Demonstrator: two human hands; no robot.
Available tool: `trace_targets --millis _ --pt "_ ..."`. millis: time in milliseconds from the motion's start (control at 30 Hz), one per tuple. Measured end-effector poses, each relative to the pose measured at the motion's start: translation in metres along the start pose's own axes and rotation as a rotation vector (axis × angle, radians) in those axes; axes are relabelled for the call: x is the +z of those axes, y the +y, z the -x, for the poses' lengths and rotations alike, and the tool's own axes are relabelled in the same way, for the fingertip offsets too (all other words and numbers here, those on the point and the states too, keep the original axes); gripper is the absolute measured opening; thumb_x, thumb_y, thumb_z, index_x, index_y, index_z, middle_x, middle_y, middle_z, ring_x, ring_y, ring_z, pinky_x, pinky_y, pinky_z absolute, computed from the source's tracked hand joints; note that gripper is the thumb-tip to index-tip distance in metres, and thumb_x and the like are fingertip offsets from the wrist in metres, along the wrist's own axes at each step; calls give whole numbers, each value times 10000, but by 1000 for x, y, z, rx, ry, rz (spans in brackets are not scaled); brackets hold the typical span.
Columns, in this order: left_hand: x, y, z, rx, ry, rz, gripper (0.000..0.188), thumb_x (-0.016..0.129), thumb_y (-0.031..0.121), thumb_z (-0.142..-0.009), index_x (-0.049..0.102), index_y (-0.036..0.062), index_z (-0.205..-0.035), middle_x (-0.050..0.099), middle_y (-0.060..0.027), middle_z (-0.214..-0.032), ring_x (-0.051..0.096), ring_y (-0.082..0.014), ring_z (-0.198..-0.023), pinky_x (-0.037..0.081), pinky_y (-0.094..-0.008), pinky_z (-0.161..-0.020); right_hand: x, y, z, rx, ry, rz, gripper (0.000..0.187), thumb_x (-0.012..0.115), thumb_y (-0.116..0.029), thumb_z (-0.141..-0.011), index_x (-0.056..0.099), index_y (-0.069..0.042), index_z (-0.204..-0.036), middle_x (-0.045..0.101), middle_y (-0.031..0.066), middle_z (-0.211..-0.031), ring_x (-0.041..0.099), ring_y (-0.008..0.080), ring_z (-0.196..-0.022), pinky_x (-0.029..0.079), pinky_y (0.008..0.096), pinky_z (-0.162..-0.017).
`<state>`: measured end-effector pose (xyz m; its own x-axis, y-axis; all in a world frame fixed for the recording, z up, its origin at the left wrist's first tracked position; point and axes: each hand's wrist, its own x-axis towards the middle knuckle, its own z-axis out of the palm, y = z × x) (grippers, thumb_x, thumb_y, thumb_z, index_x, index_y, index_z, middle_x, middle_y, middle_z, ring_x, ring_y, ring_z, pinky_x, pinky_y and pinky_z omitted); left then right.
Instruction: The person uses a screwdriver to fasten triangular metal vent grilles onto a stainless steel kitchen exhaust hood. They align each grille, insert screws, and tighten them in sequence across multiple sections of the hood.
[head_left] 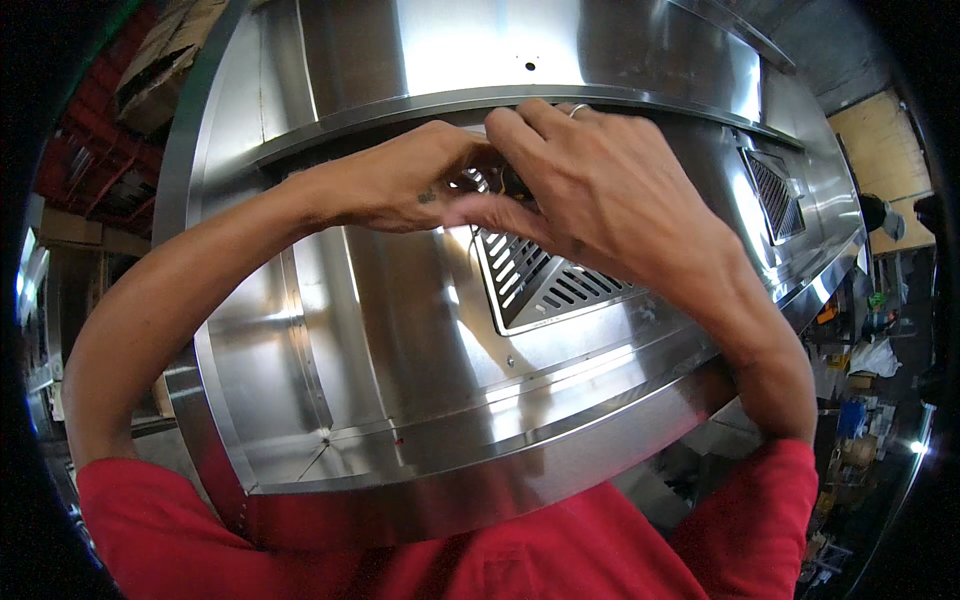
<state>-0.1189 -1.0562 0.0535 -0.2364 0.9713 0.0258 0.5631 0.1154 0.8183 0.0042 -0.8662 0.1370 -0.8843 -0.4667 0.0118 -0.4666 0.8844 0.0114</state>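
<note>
My two hands meet over a large stainless steel housing, above its slotted square vent grille (515,285). My left hand (425,180) comes in from the left with the wrist bent; its fingers curl inward and are mostly covered by the other hand. A ring sits on a finger of my right hand (600,180), which is closed, its thumb reaching under toward the left hand. Between the hands shows a small dark patch, too hidden to name. Both hands are near a raised metal lip (360,125) that crosses the housing.
A second slotted grille (775,195) is set in the steel at the right. A folded rim (500,450) runs along the near edge, close to my red shirt. Cardboard (165,65) stands at the far left. Assorted items and a white bag (875,357) lie at the right.
</note>
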Motion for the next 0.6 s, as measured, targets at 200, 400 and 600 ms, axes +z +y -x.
trace_targets --millis 200,400,600 --pt "-8 11 -7 -158 -135 148 345 694 99 -1017 650 -63 -1319 779 -178 -1110 738 -295 -1140 544 -498 -1108 6 21 17 -155 101 -182 455 766 -374 -982 581 -72 -1268 701 154 -1084 735 342 -893 578 457 -720" --pt "11 6 -2 -101 38 166 451 817 211 -963 651 -8 -1321 754 -206 -1202 752 -323 -1124 568 -495 -1059 4 -6 -6 145 -48 150 508 681 -581 -1010 607 -84 -1087 754 155 -848 760 355 -743 568 455 -630" --pt "1 16 -1 -214 22 -42 371 635 -88 -906 685 -70 -1273 755 -247 -1203 753 -322 -1140 583 -475 -1093 -1 12 3 -175 138 -61 414 750 -382 -995 640 -30 -1184 710 158 -1056 741 321 -958 588 442 -772"
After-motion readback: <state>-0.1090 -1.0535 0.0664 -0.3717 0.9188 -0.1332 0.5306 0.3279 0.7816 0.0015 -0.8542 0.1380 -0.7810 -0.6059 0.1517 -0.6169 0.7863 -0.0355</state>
